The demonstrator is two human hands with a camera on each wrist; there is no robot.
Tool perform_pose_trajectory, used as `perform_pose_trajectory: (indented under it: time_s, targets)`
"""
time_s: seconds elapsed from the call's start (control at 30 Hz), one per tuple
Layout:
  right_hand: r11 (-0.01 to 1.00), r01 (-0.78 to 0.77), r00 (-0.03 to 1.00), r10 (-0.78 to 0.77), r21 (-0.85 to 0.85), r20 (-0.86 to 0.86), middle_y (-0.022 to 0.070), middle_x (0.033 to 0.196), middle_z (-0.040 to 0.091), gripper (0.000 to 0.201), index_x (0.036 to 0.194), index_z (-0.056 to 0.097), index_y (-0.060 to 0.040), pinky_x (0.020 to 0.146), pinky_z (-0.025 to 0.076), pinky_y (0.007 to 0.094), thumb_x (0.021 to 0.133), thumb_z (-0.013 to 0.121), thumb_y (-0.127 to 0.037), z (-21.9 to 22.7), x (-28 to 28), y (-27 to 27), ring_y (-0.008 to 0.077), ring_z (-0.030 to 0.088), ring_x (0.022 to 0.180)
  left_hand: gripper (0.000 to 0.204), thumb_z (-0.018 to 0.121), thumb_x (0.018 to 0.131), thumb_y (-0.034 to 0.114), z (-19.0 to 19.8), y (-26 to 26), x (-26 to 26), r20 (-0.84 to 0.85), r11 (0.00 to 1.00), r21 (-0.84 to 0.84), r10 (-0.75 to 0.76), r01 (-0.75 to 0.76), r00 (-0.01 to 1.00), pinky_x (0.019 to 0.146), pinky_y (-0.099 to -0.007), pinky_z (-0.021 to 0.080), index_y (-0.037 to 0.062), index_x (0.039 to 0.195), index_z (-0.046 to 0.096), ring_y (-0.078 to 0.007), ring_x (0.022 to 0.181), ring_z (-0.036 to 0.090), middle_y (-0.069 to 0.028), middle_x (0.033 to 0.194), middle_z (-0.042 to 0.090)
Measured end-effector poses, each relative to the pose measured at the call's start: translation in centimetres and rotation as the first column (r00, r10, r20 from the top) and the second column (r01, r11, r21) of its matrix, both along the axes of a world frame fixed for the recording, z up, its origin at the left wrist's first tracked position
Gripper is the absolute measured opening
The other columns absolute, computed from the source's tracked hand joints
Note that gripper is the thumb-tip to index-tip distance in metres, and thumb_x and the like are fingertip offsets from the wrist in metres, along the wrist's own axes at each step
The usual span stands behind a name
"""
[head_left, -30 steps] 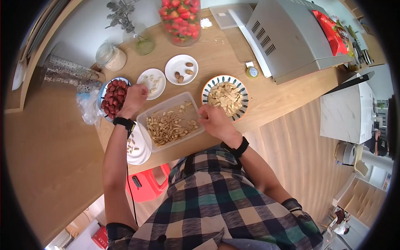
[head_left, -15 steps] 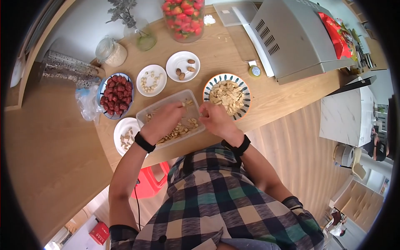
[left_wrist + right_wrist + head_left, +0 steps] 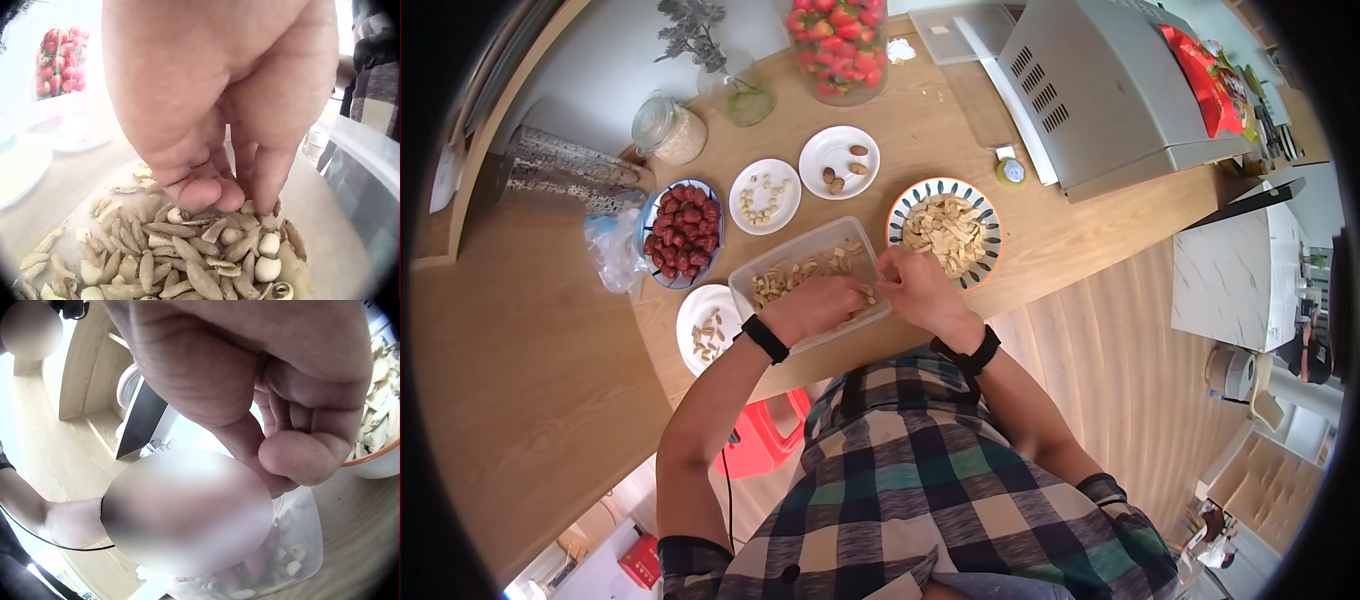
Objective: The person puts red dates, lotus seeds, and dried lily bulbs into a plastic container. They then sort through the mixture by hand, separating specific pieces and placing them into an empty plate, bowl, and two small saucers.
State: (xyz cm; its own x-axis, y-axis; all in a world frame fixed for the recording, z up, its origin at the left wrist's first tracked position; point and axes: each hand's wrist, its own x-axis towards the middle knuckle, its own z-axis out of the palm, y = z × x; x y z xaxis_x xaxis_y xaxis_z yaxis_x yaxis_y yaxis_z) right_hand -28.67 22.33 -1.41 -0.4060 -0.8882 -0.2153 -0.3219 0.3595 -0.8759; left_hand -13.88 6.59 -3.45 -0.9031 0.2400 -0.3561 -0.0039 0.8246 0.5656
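My left hand reaches into a clear plastic container of mixed dried pieces. In the left wrist view, the fingertips and thumb of that hand touch slender tan pieces and round white seeds, with a gap between fingers and thumb. Over the container's right edge, my right hand has bent fingers, thumb and forefinger together; I cannot tell whether something small is between them. Close to it lies a patterned plate of pale dried slices.
Around the container stand a plate of white seeds, a plate of brown nuts, a bowl of red dates and a plate of tan pieces. Behind are a lidded jar, a strawberry container and a grey appliance.
My left hand has moved from the white seed plate back over the container, then down and right into the pieces. The right hand has stayed by the container's right edge.
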Motion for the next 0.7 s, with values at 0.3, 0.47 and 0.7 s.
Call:
perform_pose_trajectory:
  time_s: [0.3, 0.47, 0.7]
  targets:
    - [0.999, 0.008, 1.000, -0.009, 0.041, 0.023, 0.0237, 0.084, 0.070, 0.022, 0.101, 0.065, 0.0019, 0.069, 0.055, 0.0454, 0.080, 0.071, -0.005, 0.3, 0.0, -0.2, 0.0409, 0.070, 0.077, 0.018, 0.064, 0.080, 0.006, 0.6, 0.3, 1.2, -0.057, 0.997, 0.002, 0.083, -0.083, 0.995, 0.087, -0.0458, 0.054, -0.0037, 0.093, 0.068, -0.0378, 0.101, 0.064, -0.0179, 0.103, 0.064]
    - [1.000, -0.020, 1.000, 0.020, 0.008, 0.002, 0.0140, 0.067, 0.069, 0.019, 0.101, 0.062, 0.0022, 0.049, 0.048, 0.0332, 0.087, 0.071, -0.004, -0.5, 0.0, -0.1, 0.0187, 0.065, 0.052, 0.017, 0.062, 0.083, 0.007, 1.1, 0.4, 1.4, -0.029, 0.992, -0.071, 0.102, -0.104, 0.994, 0.088, -0.0454, 0.053, -0.0034, 0.096, 0.067, -0.0385, 0.102, 0.063, -0.0190, 0.105, 0.063]
    - [1.000, -0.017, 1.000, 0.017, -0.005, 0.003, 0.0132, 0.065, 0.068, 0.018, 0.101, 0.061, 0.0016, 0.048, 0.048, 0.0325, 0.087, 0.070, -0.004, 0.1, 0.1, 0.1, 0.0176, 0.064, 0.050, 0.013, 0.071, 0.087, 0.008, 4.8, -3.5, 2.4, 0.025, 0.677, 0.413, 0.660, -0.609, 0.751, 0.068, -0.0371, 0.052, -0.0022, 0.094, 0.066, -0.0268, 0.077, 0.068, -0.0149, 0.085, 0.068]
